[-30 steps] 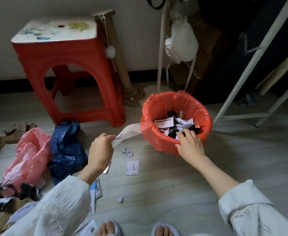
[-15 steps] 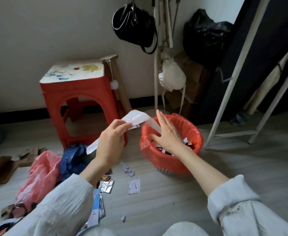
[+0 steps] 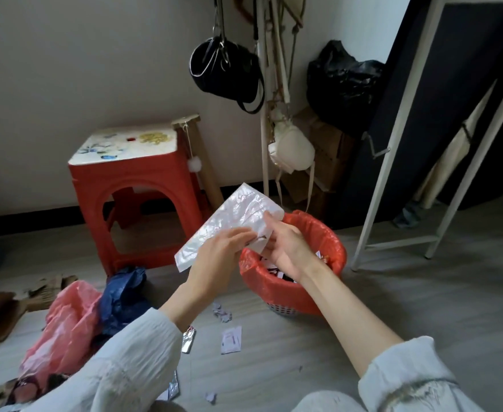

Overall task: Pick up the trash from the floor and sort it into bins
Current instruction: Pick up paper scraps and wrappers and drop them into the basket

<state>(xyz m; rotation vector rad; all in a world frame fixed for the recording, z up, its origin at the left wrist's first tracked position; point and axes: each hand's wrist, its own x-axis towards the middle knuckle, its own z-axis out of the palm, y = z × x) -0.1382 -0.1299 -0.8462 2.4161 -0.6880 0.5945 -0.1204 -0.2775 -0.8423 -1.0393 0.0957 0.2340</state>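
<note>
Both hands hold a crinkled white plastic wrapper [image 3: 232,217] in the air, just left of and above the bin. My left hand [image 3: 219,254] pinches its lower edge; my right hand [image 3: 287,248] grips its right corner. The bin [image 3: 277,288] is a small basket lined with a red bag, with paper scraps and dark trash inside. On the floor lie small paper scraps [image 3: 230,339], a crumpled bit [image 3: 222,312], a foil piece [image 3: 188,340], a pink plastic bag [image 3: 62,325] and a dark blue bag [image 3: 122,295].
A red plastic stool [image 3: 134,191] stands by the wall, left of the bin. Brown cardboard pieces [image 3: 3,310] lie at far left. Black and cream bags hang from a rack [image 3: 263,114]. A white metal frame [image 3: 393,162] stands at right.
My right hand left the bin and took hold of the wrapper beside my left hand. The wrapper rose and spread out flat. The view tilted upward.
</note>
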